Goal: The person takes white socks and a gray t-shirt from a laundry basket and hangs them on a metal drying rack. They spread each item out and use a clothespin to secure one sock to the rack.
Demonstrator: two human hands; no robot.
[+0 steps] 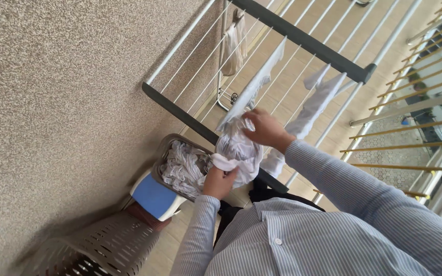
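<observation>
Balcony: speckled wall (62, 102) left, tiled floor below, yellow-barred railing (415, 128) far right. Drying rack (303, 38) across the middle, thin white lines between dark end bars.

Left hand (218, 181) near, fingers closed on lower edge of bunched white cloth (239, 151). Right hand (264, 128) just above, fingers pinched on top of same cloth, up against near rack bar. Cloth bunched between both hands, right of basket, not yet spread on lines.

Basket (162, 153) of more white laundry just left of cloth, sitting on white-and-blue stool (154, 197). Brown slatted hamper (98, 245) near left, blurred.

Already on rack: long white piece (254, 84) draped over lines, sock-like piece (315, 102) hanging further right, another cloth (234, 43) far, near wall.

Risks, as judged:
- Cloth still wadded; could snag on a line or near bar when lifted.
- Grip only at two edges; loose middle could slip to floor.
- Basket perched on small stool; elbow bump or tug on tangled laundry could tip it.
- Hung pieces crowd the near lines; little free span beside right hand, could knock long piece off.
</observation>
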